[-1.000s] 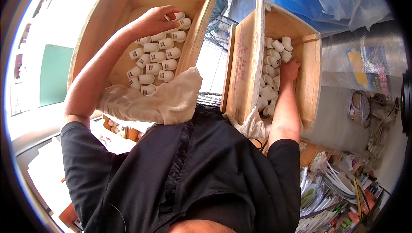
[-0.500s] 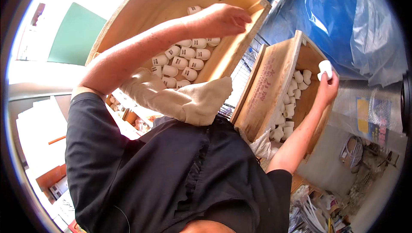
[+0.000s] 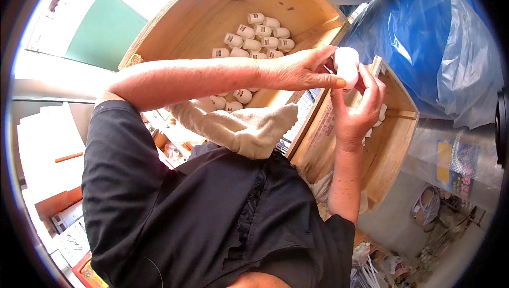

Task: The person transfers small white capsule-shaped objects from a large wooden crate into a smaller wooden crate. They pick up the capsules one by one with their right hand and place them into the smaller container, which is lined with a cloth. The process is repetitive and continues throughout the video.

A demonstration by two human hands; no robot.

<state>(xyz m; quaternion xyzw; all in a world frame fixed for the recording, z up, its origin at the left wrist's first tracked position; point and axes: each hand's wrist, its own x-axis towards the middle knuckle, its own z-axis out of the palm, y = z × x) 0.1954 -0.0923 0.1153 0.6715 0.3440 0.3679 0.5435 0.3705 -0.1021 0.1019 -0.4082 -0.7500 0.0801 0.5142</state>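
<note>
Above the gap between two wooden boxes, my left hand [image 3: 307, 71] and my right hand [image 3: 363, 97] meet around a white, smooth, rounded piece [image 3: 347, 64]. Left thumb and fingers grip it from the left side; right fingertips close on its right and lower side. Whether it is one piece or two put together I cannot tell. Below my left forearm, the large wooden box [image 3: 185, 31] holds several white dome-ended pieces [image 3: 251, 44] with dark printed marks. White pieces [image 3: 383, 112] also lie in the smaller wooden box [image 3: 395, 153], mostly hidden behind my right hand and arm.
A beige cloth [image 3: 249, 131] drapes over the large box's near edge. Clear and blue plastic sheeting [image 3: 408, 28] hangs at the far right. Papers [image 3: 50, 150] lie at the left, and a coiled cable [image 3: 427, 203] rests at the lower right.
My right hand has brought a white piece left and out from over the smaller box. My left hand has moved right from above the large box, and both hands now meet at the white piece.
</note>
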